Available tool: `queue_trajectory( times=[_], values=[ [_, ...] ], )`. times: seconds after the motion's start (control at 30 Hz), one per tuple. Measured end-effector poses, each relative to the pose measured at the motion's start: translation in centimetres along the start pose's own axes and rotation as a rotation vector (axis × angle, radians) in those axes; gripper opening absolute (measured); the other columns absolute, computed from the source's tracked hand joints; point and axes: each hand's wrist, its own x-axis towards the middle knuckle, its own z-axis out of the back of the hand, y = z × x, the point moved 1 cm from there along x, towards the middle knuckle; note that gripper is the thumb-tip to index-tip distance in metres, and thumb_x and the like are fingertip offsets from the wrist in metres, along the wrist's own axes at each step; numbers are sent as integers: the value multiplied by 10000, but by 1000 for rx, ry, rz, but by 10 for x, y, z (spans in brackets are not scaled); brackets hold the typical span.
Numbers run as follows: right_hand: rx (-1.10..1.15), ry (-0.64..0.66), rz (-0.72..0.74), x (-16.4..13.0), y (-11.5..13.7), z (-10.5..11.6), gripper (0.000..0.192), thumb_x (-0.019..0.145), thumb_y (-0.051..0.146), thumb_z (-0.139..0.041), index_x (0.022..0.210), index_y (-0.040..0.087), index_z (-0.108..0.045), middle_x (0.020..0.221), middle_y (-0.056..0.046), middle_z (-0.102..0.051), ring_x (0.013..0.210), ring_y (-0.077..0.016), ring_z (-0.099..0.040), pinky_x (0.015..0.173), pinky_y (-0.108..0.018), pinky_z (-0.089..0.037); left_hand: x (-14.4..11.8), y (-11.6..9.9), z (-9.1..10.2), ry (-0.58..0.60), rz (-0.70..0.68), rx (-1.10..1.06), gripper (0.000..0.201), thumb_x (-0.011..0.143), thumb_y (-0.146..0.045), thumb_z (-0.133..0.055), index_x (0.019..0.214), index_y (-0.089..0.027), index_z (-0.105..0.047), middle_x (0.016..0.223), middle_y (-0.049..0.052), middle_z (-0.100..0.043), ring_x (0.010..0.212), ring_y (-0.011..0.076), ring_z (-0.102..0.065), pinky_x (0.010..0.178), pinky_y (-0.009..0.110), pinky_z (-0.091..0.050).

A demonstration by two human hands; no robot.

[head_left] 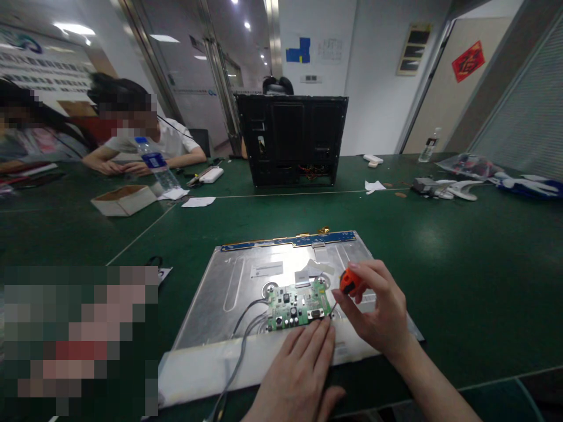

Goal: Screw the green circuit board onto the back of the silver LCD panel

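Observation:
A silvery metal display panel (246,275) lies flat on the green table in front of me, with a green circuit board (299,302) mounted on its lower middle. My right hand (380,310) grips a screwdriver (350,282) by its orange and black handle. Its thin shaft slants down to the board's lower right corner. My left hand (301,369) lies flat over the white strip (206,366) along the panel's near edge, fingers stretched, fingertips beside that same corner. Grey and black cables (241,346) run from the board's left side toward me. A blue circuit strip (285,241) lines the far edge.
A black monitor housing (294,140) stands upright across the table. Two people sit at the left, behind a cardboard box (124,202) and a water bottle (157,166). Gloves (457,189) and another bottle (430,145) are at the right. A blurred patch hides the lower left.

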Motion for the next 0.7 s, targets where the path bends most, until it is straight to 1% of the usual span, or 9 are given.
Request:
queue_trajectory(
  times=[0.1, 0.2, 0.33, 0.43, 0.57, 0.7],
  values=[
    [23, 4, -22, -3, -1, -1, 489, 850, 65, -606, 1302, 194, -471, 912, -28, -575, 587, -93, -510, 434, -201, -466, -1, 1, -1, 1, 0, -10, 640, 964, -413, -506, 1495, -110, -319, 1462, 164, -495, 1299, 301, -493, 1034, 420, -424],
    [58, 18, -53, -6, -1, -1, 529, 842, 65, -582, 1338, 176, -436, 933, -47, -612, 619, -110, -555, 460, -218, -490, -2, 2, -2, -7, 1, -16, 653, 966, -413, -506, 1507, -114, -296, 1476, 161, -478, 1301, 299, -490, 1033, 421, -424],
    [87, 22, -37, -6, -2, 0, 538, 845, 101, -630, 1335, 199, -430, 977, -60, -626, 668, -126, -596, 464, -217, -501, 0, 0, 0, -8, -8, 3, 638, 954, -415, -531, 1472, -88, -354, 1464, 175, -488, 1279, 302, -510, 1029, 417, -424],
    [73, -6, 0, -3, -2, 1, 511, 847, 120, -669, 1303, 236, -469, 987, -49, -600, 655, -111, -583, 438, -192, -487, 1, 0, 0, 2, -3, 13, 626, 952, -407, -533, 1464, -87, -366, 1466, 175, -487, 1281, 303, -510, 1027, 419, -428],
    [-10, -9, -19, -1, -1, 1, 440, 883, 148, -637, 1300, 238, -525, 941, -34, -575, 588, -86, -542, 428, -186, -493, 0, -1, 1, 4, 7, -10, 640, 958, -397, -523, 1494, -111, -321, 1484, 168, -466, 1298, 302, -497, 1040, 420, -423],
    [-21, 39, -14, -3, -1, 0, 517, 897, 138, -585, 1391, 219, -457, 852, -22, -600, 557, -104, -520, 422, -211, -490, 0, 0, 2, 21, 17, -13, 639, 962, -402, -516, 1497, -115, -315, 1482, 168, -469, 1299, 304, -500, 1033, 424, -433]
  ],
)
